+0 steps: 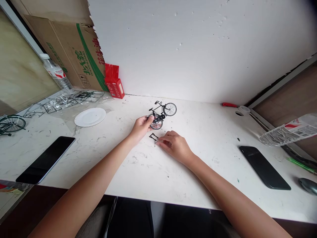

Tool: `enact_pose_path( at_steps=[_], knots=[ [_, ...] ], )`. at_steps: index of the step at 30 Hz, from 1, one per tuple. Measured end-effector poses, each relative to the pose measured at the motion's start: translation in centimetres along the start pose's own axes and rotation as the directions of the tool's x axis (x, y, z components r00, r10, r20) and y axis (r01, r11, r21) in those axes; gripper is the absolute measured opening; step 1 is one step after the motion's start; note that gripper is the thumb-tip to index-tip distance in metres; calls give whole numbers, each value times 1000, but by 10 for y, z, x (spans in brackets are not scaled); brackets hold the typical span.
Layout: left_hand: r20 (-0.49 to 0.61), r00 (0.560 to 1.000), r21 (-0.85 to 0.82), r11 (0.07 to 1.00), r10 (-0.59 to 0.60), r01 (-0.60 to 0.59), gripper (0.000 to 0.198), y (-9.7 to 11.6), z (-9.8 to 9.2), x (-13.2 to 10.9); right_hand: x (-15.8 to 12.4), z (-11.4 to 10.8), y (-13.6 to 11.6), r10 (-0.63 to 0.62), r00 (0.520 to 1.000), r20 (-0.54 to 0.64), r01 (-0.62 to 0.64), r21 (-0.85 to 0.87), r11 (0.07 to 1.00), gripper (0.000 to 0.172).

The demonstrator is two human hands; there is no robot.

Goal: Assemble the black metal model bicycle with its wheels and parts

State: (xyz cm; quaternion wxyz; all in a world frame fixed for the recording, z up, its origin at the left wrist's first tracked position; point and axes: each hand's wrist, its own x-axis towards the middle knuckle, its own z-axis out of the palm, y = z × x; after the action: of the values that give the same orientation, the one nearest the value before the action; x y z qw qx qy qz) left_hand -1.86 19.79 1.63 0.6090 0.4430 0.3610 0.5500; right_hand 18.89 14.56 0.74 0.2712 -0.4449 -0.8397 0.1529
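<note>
A small black model bicycle (162, 112) is tilted above the white table, its front wheel toward the upper right. My left hand (143, 127) pinches it by the rear wheel, between thumb and fingers. Just below, my right hand (174, 142) holds a small black frame-shaped part (153, 136) at its right end, between thumb and fingertips. The part is apart from the bicycle, close under the rear wheel. Part of the rear wheel is hidden behind my left thumb.
On the left are a phone (47, 160), a white plate (90, 117), black plastic sprues (71, 99), another model bicycle (12, 124) and a bottle (56, 72). A red box (115, 86) stands behind. To the right are a dark phone (264, 168), a bottle (292, 129) and a mouse (308, 185).
</note>
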Motion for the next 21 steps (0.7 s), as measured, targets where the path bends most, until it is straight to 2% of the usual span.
enact_pose_path(
  at_steps=[3, 7, 13, 18, 21],
  knots=[
    [4, 1000, 19, 1000, 0, 0, 55, -2, 0, 0, 1, 2, -1, -21, 1000, 7, 21, -83, 996, 13],
    [7, 1000, 39, 999, -12, 12, 56, -6, 0, 1, 2, -2, -2, -67, 996, 64, 79, -205, 976, 19],
    [24, 1000, 57, 998, -14, 12, 58, -8, 1, 0, 1, -7, -8, -61, 987, 149, 114, -386, 915, 22],
    [34, 999, 109, 994, -21, 17, 60, -10, -1, 0, -6, -21, -10, -29, 986, 163, 77, -300, 951, 10],
    [46, 999, 127, 992, -16, 10, 60, -10, -1, 0, -9, -24, -7, -75, 984, 160, 110, -220, 969, 8]
  ],
)
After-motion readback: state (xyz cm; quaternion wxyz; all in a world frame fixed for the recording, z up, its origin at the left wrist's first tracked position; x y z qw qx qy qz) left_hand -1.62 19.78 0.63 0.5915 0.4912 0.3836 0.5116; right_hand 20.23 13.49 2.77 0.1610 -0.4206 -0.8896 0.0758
